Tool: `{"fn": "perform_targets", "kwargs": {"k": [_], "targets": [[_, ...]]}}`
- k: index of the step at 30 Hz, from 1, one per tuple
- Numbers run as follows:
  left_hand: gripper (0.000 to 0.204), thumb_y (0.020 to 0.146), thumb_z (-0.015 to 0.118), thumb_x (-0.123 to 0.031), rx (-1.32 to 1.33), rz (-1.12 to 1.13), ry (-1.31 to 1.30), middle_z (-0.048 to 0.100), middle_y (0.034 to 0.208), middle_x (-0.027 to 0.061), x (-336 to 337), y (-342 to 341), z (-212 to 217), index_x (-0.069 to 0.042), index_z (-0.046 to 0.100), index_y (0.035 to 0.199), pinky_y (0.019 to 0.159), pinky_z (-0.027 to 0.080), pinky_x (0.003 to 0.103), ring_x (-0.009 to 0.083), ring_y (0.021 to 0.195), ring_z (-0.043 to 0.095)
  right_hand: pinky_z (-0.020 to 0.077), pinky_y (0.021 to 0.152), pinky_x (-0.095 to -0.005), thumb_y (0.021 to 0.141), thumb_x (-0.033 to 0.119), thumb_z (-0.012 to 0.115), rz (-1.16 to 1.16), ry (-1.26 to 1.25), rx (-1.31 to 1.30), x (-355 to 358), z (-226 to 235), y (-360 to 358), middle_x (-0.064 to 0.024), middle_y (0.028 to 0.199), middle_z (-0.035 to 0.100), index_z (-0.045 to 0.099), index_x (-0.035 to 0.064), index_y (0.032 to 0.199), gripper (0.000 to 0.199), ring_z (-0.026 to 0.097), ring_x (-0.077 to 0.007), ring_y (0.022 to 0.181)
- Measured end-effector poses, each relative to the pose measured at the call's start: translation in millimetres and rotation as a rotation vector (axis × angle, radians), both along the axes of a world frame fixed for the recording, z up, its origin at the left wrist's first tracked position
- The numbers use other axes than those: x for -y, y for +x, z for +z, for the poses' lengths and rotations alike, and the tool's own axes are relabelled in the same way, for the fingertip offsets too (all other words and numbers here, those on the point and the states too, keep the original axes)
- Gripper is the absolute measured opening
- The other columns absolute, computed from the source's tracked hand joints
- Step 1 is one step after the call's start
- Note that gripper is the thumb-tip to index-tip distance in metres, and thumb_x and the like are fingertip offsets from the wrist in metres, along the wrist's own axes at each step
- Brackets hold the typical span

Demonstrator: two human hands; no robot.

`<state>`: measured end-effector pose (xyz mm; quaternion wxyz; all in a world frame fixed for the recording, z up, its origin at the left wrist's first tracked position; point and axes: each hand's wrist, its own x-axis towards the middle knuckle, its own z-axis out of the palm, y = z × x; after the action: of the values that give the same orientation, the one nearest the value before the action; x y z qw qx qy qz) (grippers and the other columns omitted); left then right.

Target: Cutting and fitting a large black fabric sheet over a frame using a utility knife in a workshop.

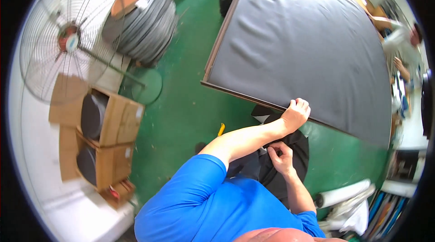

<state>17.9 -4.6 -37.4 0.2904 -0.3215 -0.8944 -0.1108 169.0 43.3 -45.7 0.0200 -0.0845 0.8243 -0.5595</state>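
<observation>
Grey fabric [299,38] is stretched over the big wooden-edged table [213,61], and I use this table as my landmark. Far to the left of it stands a wire-guard fan [68,38], and below the fan are open cardboard boxes [108,129] with dark rolls inside. Between the fan and the table lies a coil of grey tubing [149,20] on the green floor [181,106].

At the near edge of the table, close to its corner, my left hand [295,114] is closed over the edge of the grey fabric; the fingers are curled tight, and I judge that they pinch the sheet against the wooden frame. Just below the table edge, my right hand [281,158] is also nearly closed, its fingertips pinching a piece of black cloth [294,151] that hangs in front of my body.

The black cloth looks soft and light, it folds and sags, so I think it will slip and bend if I hold it at one point only. Better to take it at the hem with both hands. The grey sheet seems a little stiffer but still flexible; its border at the frame is the good place to grip.

To the right of the table, another person [401,38] works far away.
</observation>
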Motion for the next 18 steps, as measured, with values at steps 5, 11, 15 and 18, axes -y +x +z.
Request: {"fn": "perform_targets", "kwargs": {"k": [5,11,15,18], "targets": [[0.025,0.073,0.058,-0.021,-0.039,-0.012,-0.017,0.058,0.092,0.0115,-4.0,-1.6,4.5,-0.004,0.063,0.090,0.067,0.044,0.037,0.0262,0.087,0.053,0.0477,0.060,-0.0236,0.085,0.008,0.068,-0.359,-0.100,0.332,40.9,-59.5,96.4,-0.0026,0.074,0.064,0.065,0.0000,0.091,0.011,0.057,-0.0073,0.066],[0.019,0.069,0.061,-0.019,0.009,-0.077,-0.100,0.055,0.085,0.0082,-1.7,-7.0,8.7,-0.006,0.060,0.084,0.062,0.043,0.036,0.0250,0.081,0.054,0.0478,0.060,-0.0267,0.082,0.006,0.064,-0.606,-0.125,0.490,49.3,-175.0,193.3,-0.0050,0.070,0.063,0.065,0.0008,0.086,0.007,0.058,-0.0099,0.065],[0.028,0.065,0.071,-0.027,-0.032,-0.121,-0.191,0.055,0.083,0.0091,-3.6,-2.8,7.5,-0.007,0.058,0.081,0.061,0.046,0.038,0.0275,0.079,0.057,0.0485,0.062,-0.0306,0.080,0.008,0.065,-0.769,-0.192,0.577,61.7,-280.5,221.4,-0.0084,0.071,0.064,0.064,0.0013,0.085,0.009,0.061,-0.0155,0.066],[0.036,0.063,0.077,-0.032,-0.160,-0.149,-0.249,0.058,0.081,0.0084,-2.8,-1.3,6.4,-0.008,0.058,0.082,0.059,0.049,0.041,0.0287,0.074,0.059,0.0503,0.065,-0.0357,0.076,0.013,0.068,-0.831,-0.140,0.585,71.9,-352.6,208.3,-0.0128,0.073,0.064,0.063,0.0011,0.085,0.016,0.065,-0.0250,0.070]]}}
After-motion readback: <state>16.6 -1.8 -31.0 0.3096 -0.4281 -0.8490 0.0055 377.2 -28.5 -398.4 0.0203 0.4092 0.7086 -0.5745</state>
